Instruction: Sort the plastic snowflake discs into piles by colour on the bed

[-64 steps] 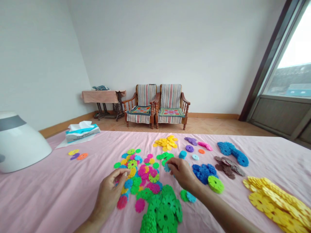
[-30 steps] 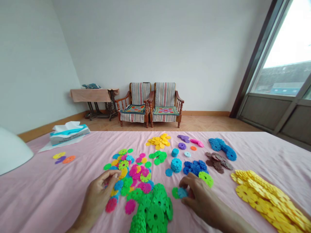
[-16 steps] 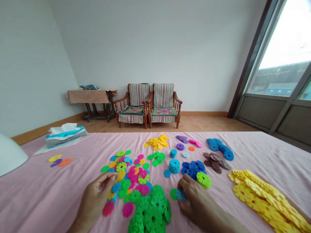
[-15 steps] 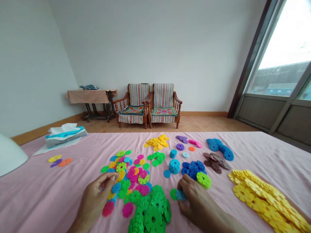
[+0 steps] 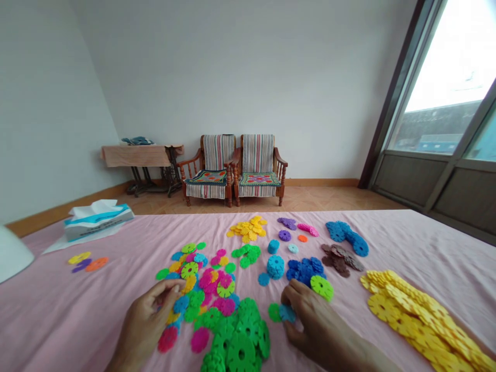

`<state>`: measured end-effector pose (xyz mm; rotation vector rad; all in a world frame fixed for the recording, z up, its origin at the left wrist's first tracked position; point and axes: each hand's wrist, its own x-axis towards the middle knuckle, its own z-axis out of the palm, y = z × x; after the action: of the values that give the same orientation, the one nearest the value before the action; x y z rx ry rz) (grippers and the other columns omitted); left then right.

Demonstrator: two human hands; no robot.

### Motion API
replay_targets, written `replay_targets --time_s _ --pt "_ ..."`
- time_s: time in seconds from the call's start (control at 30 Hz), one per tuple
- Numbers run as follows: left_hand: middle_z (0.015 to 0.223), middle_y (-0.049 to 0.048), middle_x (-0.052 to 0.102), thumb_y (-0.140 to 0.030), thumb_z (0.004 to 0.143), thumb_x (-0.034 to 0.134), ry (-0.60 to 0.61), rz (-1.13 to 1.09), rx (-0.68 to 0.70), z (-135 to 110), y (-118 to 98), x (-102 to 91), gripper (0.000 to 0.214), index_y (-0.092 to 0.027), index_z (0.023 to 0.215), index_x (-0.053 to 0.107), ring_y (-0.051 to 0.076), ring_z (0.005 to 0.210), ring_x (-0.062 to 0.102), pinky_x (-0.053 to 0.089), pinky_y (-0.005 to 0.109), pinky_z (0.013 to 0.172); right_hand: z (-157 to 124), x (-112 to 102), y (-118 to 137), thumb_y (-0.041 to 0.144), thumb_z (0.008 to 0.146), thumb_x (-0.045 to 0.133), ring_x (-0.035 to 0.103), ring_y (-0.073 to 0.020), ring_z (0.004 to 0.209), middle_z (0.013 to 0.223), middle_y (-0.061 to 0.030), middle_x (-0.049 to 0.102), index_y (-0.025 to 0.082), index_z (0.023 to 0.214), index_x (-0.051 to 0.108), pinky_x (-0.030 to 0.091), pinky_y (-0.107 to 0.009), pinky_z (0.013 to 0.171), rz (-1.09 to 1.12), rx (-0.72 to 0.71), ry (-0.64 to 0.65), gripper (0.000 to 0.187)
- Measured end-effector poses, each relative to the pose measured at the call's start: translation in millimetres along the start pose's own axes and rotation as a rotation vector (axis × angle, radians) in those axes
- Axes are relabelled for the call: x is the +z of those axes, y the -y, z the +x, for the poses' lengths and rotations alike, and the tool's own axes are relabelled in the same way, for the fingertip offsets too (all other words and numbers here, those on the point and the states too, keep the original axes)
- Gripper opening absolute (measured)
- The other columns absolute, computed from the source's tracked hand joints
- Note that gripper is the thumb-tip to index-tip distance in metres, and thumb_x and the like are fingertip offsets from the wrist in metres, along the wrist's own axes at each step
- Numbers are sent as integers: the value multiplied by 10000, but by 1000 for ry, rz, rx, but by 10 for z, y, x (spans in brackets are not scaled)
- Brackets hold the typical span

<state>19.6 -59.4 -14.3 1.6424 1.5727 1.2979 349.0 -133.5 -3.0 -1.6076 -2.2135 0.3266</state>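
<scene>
My right hand (image 5: 310, 315) is closed on a light blue notched disc (image 5: 287, 312), gripping its edge with thumb and fingers. A small green disc (image 5: 274, 312) lies just left of it. My left hand (image 5: 143, 323) is held in a pinch at the left edge of a mixed heap of pink, green, blue and orange discs (image 5: 209, 281). An orange disc (image 5: 189, 284) is right at its fingertips; whether the pinch holds anything I cannot make out. Between my hands lies a pile of large green discs (image 5: 241, 341). A light blue stack (image 5: 275, 266) stands beyond my right hand.
Dark blue discs (image 5: 304, 271), a lime green stack (image 5: 322, 288) and brown discs (image 5: 341, 258) lie near the right hand. Long rows of yellow discs (image 5: 422, 320) spread at the right. A tissue box (image 5: 98, 221) stands at the back left of the pink cloth (image 5: 127, 268).
The whole view has shifted slightly, with things on the table appearing a little further left. Both hands keep nearly the same poses, the right one still on the light blue disc.
</scene>
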Motion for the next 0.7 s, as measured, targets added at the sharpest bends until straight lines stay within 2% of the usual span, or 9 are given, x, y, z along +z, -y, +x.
replay_targets --time_s 0.1,0.17,0.27,0.37,0.47,0.57,0.7 --pt "797 55 754 -675 614 634 2 -5 -14 -1 5 -5 522 -189 785 720 257 793 709 573 264 677 22 -70 -61 149 721 514 589 -216 897 969 -88 601 199 892 557 458 -318 781 -2 -15 -78 184" --pt "819 52 754 -667 619 633 1 3 -22 -3 17 -7 516 -191 800 721 254 806 707 569 258 690 97 -197 -164 162 727 508 590 -194 832 907 -61 600 206 861 549 446 -293 728 -11 4 -114 146" --pt "848 45 754 -648 640 626 11 16 -32 2 42 -7 497 -197 825 721 246 820 704 564 247 701 307 -446 -423 212 744 511 580 -171 748 847 -40 593 197 851 549 416 -275 670 -103 103 -125 114" --pt "849 38 753 -640 651 620 22 21 -38 11 64 -6 482 -203 828 719 239 829 702 561 235 703 569 -613 -745 210 750 507 574 -174 763 853 -51 591 171 861 557 402 -270 667 -200 194 -139 128" --pt "837 37 753 -637 654 619 25 22 -30 11 75 -8 474 -204 818 719 240 826 704 561 233 703 789 -637 -1006 164 741 521 573 -188 803 879 -79 601 142 868 580 409 -281 705 -244 231 -121 142" --pt "828 34 753 -614 666 627 31 14 -15 1 72 -13 454 -203 837 719 243 817 705 564 243 701 928 -585 -1151 155 754 582 580 -197 877 927 -89 618 116 900 607 432 -303 777 -276 231 -59 153" --pt "826 34 754 -610 667 626 20 20 -16 -11 49 -15 453 -202 837 723 245 815 706 565 248 710 1022 -508 -1232 290 862 598 594 -183 935 1016 -49 626 139 983 608 479 -380 829 -299 229 50 194"
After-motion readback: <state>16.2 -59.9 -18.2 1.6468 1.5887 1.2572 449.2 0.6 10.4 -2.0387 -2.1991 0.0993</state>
